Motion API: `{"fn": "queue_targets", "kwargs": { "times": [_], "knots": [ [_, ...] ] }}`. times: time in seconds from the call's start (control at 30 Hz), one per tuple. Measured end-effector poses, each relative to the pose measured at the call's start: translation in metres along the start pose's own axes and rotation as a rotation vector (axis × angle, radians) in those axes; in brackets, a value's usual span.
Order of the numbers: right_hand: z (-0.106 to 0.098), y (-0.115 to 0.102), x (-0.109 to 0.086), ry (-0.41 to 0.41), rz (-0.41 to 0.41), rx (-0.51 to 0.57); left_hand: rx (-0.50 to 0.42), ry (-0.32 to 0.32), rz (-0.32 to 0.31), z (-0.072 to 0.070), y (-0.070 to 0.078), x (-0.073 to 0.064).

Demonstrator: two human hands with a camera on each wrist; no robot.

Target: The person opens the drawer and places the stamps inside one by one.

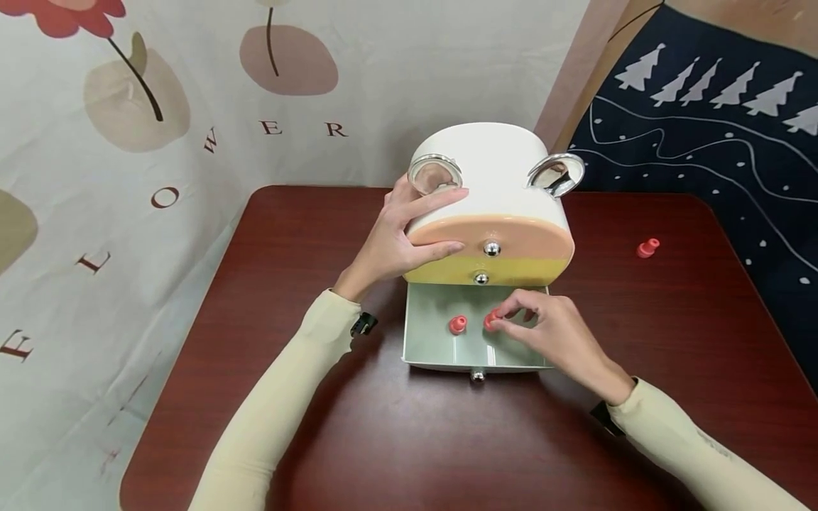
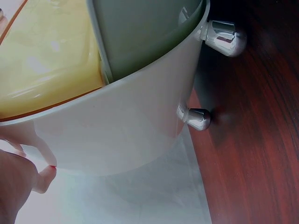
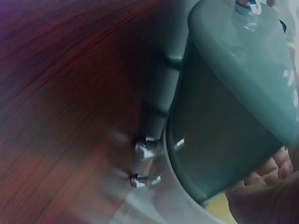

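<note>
A small white cabinet [image 1: 486,156] with silver ears and peach, yellow and green drawers stands on the table. My left hand [image 1: 409,231] holds its left side, thumb on the peach front and fingers over the top. The green bottom drawer [image 1: 428,348] is pulled out. Inside it, my right hand [image 1: 543,326] pinches a small red peg-like piece [image 1: 491,321] between thumb and finger. Another red piece [image 1: 457,325] sits in the drawer to the left. In the left wrist view, the left hand [image 2: 21,182] touches the white shell. Part of the right hand [image 3: 266,186] shows by the drawer.
A third red piece [image 1: 648,248] lies on the dark red table [image 1: 652,319], right of the cabinet. Behind the table hang a pale cloth [image 1: 396,85] with flowers and letters and a navy cloth [image 1: 690,142] with white trees. Short silver feet [image 2: 198,119] raise the cabinet.
</note>
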State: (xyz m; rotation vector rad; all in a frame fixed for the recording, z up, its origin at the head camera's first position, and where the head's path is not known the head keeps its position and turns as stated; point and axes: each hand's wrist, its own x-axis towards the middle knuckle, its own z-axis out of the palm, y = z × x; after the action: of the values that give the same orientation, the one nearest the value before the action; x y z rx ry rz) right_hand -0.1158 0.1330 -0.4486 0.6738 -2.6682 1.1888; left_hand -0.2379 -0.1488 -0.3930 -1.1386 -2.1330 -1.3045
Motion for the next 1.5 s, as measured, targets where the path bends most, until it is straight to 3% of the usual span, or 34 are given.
{"fn": "queue_targets", "kwargs": {
  "times": [0.4, 0.63, 0.77, 0.9, 1.0, 1.2, 1.33, 1.5],
  "knots": [
    [0.017, -0.005, 0.018, -0.160, -0.004, -0.129, -0.007, -0.003, -0.015, 0.001, 0.002, 0.000],
    [0.015, -0.005, 0.017, -0.162, 0.003, -0.165, -0.007, -0.002, 0.006, 0.004, 0.002, 0.004],
    [0.006, -0.002, 0.010, -0.071, -0.035, -0.097, 0.004, 0.011, 0.009, 0.006, 0.001, 0.004],
    [-0.011, 0.008, 0.000, 0.093, -0.091, 0.002, 0.002, 0.023, -0.002, 0.007, 0.003, 0.000],
    [-0.024, 0.020, -0.007, 0.218, -0.081, 0.072, -0.004, 0.030, -0.013, 0.005, 0.004, -0.001],
    [-0.049, 0.050, -0.017, 0.435, 0.063, 0.122, 0.002, 0.040, -0.008, 0.004, 0.004, -0.003],
    [-0.070, 0.078, -0.020, 0.556, 0.225, 0.039, 0.001, 0.034, -0.010, 0.006, 0.003, -0.002],
    [-0.092, 0.114, -0.016, 0.590, 0.374, -0.110, -0.005, 0.036, -0.026, 0.006, 0.003, -0.003]
  ]
}}
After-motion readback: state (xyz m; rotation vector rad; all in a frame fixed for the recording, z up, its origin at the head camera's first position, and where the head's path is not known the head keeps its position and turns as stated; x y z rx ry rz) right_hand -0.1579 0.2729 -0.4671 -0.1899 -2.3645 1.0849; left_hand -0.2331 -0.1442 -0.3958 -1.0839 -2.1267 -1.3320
